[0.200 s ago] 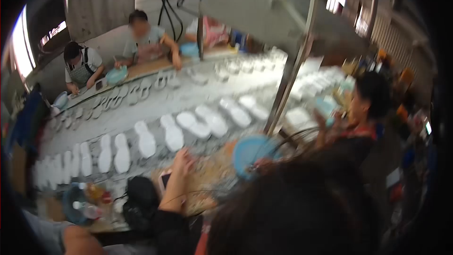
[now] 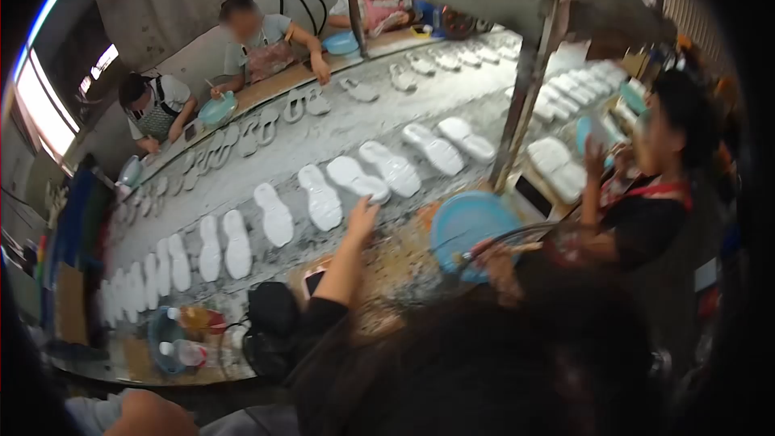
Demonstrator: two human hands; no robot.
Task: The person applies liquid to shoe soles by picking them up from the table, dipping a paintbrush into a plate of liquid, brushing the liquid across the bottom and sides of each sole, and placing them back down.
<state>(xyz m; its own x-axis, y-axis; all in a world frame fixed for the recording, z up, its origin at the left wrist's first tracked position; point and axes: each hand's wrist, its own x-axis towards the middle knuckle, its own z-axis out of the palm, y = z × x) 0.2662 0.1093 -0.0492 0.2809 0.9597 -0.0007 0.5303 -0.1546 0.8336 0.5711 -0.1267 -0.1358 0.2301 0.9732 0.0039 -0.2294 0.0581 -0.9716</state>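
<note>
One long grey work surface [image 2: 299,145] runs past you, bearing a near row of white soles [image 2: 274,215]; some lie close, so a careless sweep could shove neighbours together. Blue basin [image 2: 460,230] sits on your side; a knock from your right hand, [image 2: 498,268] by its rim, could tip it. Slanted sole [image 2: 353,178] in that near row: your left hand [image 2: 365,211] is at its near end, and a stray fingertip could mark the shiny face. Contact unclear; can't tell whether either hand grips anything, right one blurred, partly hidden. Dark phone [image 2: 533,194] beside basin: spill risk.
</note>
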